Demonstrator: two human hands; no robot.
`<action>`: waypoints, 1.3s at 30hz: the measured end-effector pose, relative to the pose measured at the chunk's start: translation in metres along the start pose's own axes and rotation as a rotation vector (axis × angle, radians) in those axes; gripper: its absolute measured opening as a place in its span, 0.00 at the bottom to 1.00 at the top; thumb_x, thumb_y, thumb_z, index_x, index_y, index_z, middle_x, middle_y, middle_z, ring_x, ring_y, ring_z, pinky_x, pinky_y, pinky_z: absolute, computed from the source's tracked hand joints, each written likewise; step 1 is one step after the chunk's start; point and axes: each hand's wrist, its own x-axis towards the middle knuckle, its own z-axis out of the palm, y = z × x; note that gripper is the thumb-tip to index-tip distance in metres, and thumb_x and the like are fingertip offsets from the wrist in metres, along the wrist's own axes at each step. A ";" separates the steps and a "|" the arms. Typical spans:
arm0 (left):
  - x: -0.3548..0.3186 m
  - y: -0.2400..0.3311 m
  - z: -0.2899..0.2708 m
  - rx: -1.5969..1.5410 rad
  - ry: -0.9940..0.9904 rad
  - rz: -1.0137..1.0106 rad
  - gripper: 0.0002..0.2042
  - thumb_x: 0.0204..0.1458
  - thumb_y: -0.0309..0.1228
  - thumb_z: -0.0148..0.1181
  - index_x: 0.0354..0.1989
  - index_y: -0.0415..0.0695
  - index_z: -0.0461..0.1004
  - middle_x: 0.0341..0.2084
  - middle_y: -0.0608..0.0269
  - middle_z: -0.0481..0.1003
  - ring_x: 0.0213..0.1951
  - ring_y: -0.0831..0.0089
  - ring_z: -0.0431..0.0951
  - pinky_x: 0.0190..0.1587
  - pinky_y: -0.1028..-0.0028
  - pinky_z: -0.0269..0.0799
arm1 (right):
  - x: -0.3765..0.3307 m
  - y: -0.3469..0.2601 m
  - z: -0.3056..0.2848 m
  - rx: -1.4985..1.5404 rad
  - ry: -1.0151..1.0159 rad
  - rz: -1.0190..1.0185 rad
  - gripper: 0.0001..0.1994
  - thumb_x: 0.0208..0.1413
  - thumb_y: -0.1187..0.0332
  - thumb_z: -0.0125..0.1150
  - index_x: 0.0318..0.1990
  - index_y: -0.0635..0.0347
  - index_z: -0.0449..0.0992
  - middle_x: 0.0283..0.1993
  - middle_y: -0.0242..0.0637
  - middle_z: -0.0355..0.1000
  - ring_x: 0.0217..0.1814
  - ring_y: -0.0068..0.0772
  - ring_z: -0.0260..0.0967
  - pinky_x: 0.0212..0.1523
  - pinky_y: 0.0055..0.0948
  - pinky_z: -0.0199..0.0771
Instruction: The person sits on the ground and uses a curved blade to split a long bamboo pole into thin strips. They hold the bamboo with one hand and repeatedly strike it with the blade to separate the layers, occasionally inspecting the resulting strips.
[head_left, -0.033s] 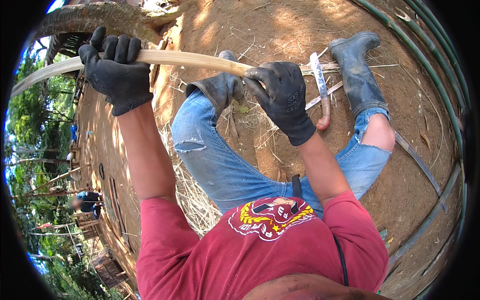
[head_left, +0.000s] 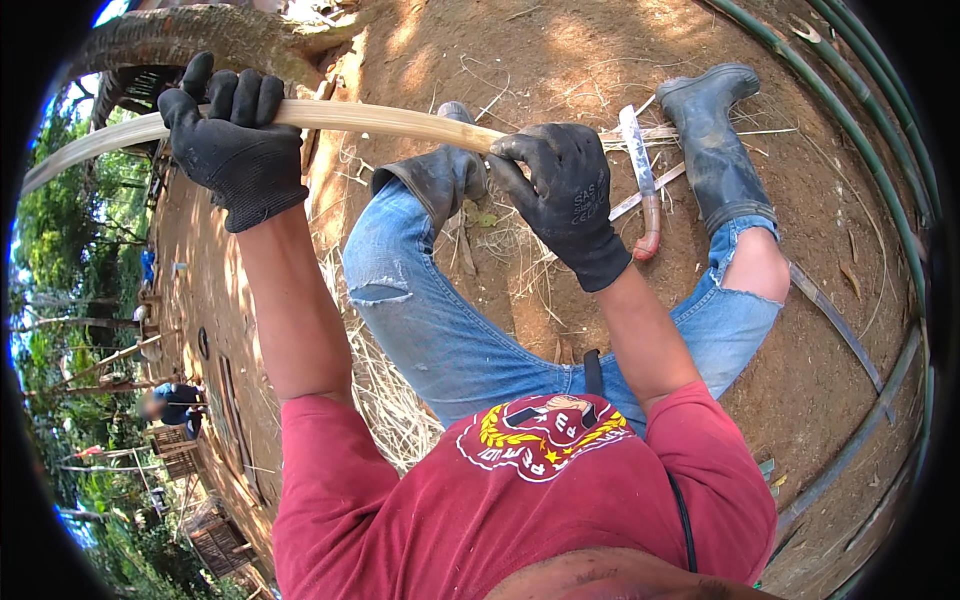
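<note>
A long, pale bamboo strip [head_left: 385,119] runs across the upper left of the view, bending down toward the left rim. My left hand [head_left: 232,145], in a black glove, is wrapped round its middle. At the strip's right end, my gloved right hand [head_left: 560,190] grips the tip between thumb and fingers. Beyond my right hand, a machete [head_left: 642,165] with a light blade and a reddish-brown handle lies on the dirt between my boots. It touches neither hand.
Dry shavings [head_left: 385,400] are heaped beside my left leg. Green bamboo poles [head_left: 800,75] curve along the right side, with a flat grey strip [head_left: 838,325] near my right knee. A thick log [head_left: 200,45] lies at the far left. Another person [head_left: 178,403] is in the distance at left.
</note>
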 end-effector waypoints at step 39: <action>-0.057 -0.049 0.005 -0.519 -0.755 -0.422 0.25 0.68 0.46 0.37 0.57 0.36 0.67 0.15 0.72 0.57 0.14 0.84 0.55 0.17 0.79 0.54 | 0.001 -0.052 -0.012 0.788 -0.279 0.568 0.17 0.63 0.56 0.57 0.46 0.62 0.78 0.36 0.44 0.77 0.35 0.33 0.77 0.36 0.32 0.75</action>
